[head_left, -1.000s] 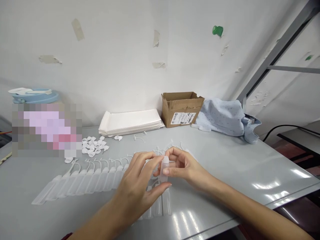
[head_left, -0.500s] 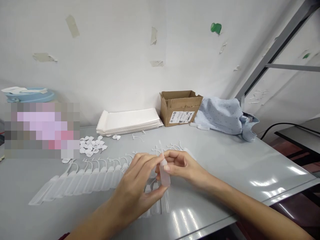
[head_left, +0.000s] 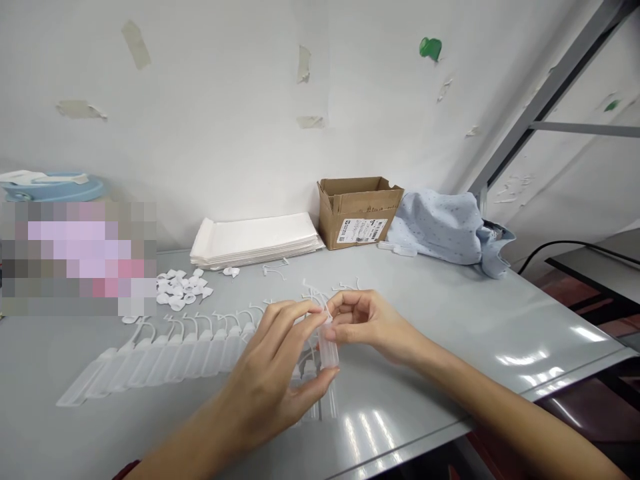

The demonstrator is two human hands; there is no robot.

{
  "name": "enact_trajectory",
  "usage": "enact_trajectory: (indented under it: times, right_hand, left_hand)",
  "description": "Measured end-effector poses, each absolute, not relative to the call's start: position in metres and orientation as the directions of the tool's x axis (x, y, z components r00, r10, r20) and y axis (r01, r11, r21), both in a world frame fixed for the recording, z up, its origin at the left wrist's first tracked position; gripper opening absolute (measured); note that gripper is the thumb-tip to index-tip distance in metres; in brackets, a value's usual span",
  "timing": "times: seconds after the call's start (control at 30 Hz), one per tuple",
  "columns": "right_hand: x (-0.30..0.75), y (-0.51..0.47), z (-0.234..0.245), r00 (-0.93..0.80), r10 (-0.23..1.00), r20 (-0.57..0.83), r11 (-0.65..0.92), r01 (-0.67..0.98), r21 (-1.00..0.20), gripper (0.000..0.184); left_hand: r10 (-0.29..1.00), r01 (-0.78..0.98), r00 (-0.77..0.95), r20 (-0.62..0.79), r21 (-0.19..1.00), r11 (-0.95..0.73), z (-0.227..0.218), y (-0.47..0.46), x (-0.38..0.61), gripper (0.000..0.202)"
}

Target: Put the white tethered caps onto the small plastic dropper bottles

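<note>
A small translucent plastic bottle [head_left: 329,352] is held nearly upright between my two hands, over the table's near middle. My left hand [head_left: 265,367] grips it from the left, thumb under its base and fingers near its top. My right hand [head_left: 370,327] pinches the bottle's neck between thumb and forefinger; a thin flexible tube rises there. To the left, a row of similar flat bottles [head_left: 165,360] with thin bent tubes lies on the table. More bottles lie behind and below my hands, partly hidden.
White caps [head_left: 183,288] are heaped at the left, beside a blurred patch. Farther back are a stack of white envelopes [head_left: 255,239], an open cardboard box [head_left: 357,220] and a pale blue cloth [head_left: 435,227]. The grey table's [head_left: 450,320] front edge runs along the right.
The bottle has turned slightly in my fingers, and its thin tube, upright before, now leans left. Both hands keep hold of it; the view has shifted slightly.
</note>
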State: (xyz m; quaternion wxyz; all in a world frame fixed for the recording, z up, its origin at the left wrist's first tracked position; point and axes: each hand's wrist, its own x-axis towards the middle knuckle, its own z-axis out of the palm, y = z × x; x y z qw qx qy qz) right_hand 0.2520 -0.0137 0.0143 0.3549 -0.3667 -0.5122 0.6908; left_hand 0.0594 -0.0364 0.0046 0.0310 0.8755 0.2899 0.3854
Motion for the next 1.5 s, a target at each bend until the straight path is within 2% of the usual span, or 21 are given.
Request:
enact_trajectory:
  times: [0.1, 0.23, 0.3, 0.4, 0.5, 0.8, 1.23, 1.5]
  right_hand:
    - [0.258, -0.010, 0.019, -0.535, 0.824, -0.188, -0.242, -0.031, -0.970, 0.027]
    - [0.276, -0.001, 0.030, -0.656, 0.686, -0.315, -0.245, 0.199, -0.949, 0.030]
    - [0.286, 0.004, 0.036, -0.600, 0.737, -0.310, -0.199, 0.246, -0.949, 0.029]
    - [0.298, 0.012, 0.039, -0.385, 0.904, -0.185, -0.107, 0.214, -0.971, 0.025]
    - [0.304, 0.019, 0.037, -0.257, 0.962, -0.098, -0.057, 0.166, -0.985, 0.024]
    - [0.303, 0.023, 0.030, -0.179, 0.983, -0.044, -0.014, 0.165, -0.986, 0.020]
    - [0.307, 0.026, 0.030, -0.114, 0.993, -0.002, 0.015, 0.155, -0.988, 0.021]
    - [0.317, 0.035, 0.024, -0.016, 0.998, 0.058, 0.061, 0.282, -0.957, 0.019]
  left_hand:
    - [0.521, 0.460, 0.552, 0.651, 0.283, -0.841, 0.004, -0.037, 0.061, 0.044]
    - [0.505, 0.405, 0.584, 0.635, 0.311, -0.860, 0.001, -0.040, 0.064, 0.043]
    - [0.514, 0.401, 0.612, 0.602, 0.324, -0.857, -0.002, -0.044, 0.066, 0.041]
    - [0.527, 0.412, 0.666, 0.528, 0.329, -0.850, -0.006, -0.051, 0.068, 0.036]
    - [0.521, 0.420, 0.722, 0.457, 0.309, -0.853, -0.009, -0.055, 0.070, 0.030]
    - [0.517, 0.447, 0.777, 0.359, 0.265, -0.855, -0.014, -0.055, 0.074, 0.028]
    - [0.496, 0.496, 0.809, 0.315, 0.086, -0.864, -0.013, -0.057, 0.072, 0.028]
    - [0.498, 0.496, 0.808, 0.316, 0.092, -0.863, -0.015, -0.057, 0.072, 0.036]
